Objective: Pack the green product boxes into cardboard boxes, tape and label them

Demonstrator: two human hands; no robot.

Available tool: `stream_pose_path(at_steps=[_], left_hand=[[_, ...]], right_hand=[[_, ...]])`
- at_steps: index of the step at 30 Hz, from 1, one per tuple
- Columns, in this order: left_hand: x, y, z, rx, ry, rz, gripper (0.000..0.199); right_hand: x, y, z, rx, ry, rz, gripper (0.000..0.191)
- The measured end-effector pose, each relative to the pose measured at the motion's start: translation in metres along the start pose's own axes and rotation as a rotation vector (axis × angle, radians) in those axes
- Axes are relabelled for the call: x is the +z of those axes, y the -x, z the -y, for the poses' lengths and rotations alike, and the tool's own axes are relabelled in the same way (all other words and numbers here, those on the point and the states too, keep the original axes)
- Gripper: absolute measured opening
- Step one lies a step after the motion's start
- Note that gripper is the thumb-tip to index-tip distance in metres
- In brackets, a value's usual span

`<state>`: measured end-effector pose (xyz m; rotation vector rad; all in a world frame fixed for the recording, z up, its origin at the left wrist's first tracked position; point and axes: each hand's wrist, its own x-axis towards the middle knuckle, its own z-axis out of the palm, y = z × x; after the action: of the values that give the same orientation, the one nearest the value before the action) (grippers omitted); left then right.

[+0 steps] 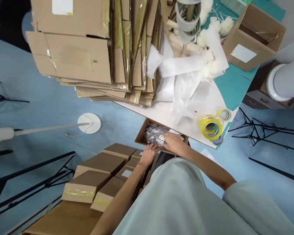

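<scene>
An open cardboard box (140, 134) sits just below the table's front edge, near my lap. Small clear and white packets (155, 134) fill much of it. My left hand (149, 154) is at the box's near edge, its fingers reaching over the rim; whether they grip it cannot be made out. My right hand (172, 143) reaches into the right part of the box and touches the packets. Its fingertips are blurred and partly lost among them.
Flattened cartons (83, 62) are stacked at the table's left. White foam sheets (186, 67) lie beside them, with yellow tape rolls (212, 127) at the front corner. An open carton (253, 39) stands back right. Closed boxes (100, 163) are at lower left, near a white stand (94, 123).
</scene>
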<state>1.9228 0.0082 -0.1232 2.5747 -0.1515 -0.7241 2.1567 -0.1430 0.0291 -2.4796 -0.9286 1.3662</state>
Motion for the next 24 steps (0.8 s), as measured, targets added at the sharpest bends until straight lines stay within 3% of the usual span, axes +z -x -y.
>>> stream_pose_path(at_steps=[2,4,6,8,10,11,13,15,20,24], left_hand=[[-0.004,-0.001,0.001,-0.025,0.008,0.015,0.048],[-0.009,-0.002,0.001,-0.046,0.011,0.034,0.051],[-0.013,-0.001,0.000,-0.070,0.001,0.049,0.051],[-0.016,0.001,0.000,-0.095,-0.017,0.065,0.050],[-0.018,0.003,0.001,-0.114,-0.033,0.074,0.049],[-0.019,0.004,0.002,-0.120,-0.039,0.076,0.049],[-0.021,0.005,0.003,-0.128,-0.044,0.081,0.049],[-0.022,0.005,0.004,-0.133,-0.046,0.093,0.049],[-0.026,0.003,0.007,-0.148,-0.042,0.100,0.050],[-0.029,-0.001,0.008,-0.127,-0.037,0.090,0.049]], right_hand=[[-0.059,-0.005,-0.024,0.042,-0.029,-0.238,0.084],[-0.119,-0.036,-0.053,0.131,-0.025,-0.508,0.109],[-0.160,-0.088,-0.074,0.153,-0.059,-0.600,0.131],[-0.171,-0.140,-0.079,0.199,-0.130,-0.578,0.136],[-0.156,-0.178,-0.067,0.288,-0.179,-0.522,0.128],[-0.142,-0.188,-0.058,0.309,-0.171,-0.517,0.115],[-0.111,-0.192,-0.041,0.265,-0.129,-0.506,0.076],[-0.083,-0.181,-0.030,0.192,-0.103,-0.485,0.056],[-0.038,-0.137,-0.026,0.073,-0.093,-0.363,0.054],[-0.026,-0.114,-0.026,0.069,-0.094,-0.349,0.052]])
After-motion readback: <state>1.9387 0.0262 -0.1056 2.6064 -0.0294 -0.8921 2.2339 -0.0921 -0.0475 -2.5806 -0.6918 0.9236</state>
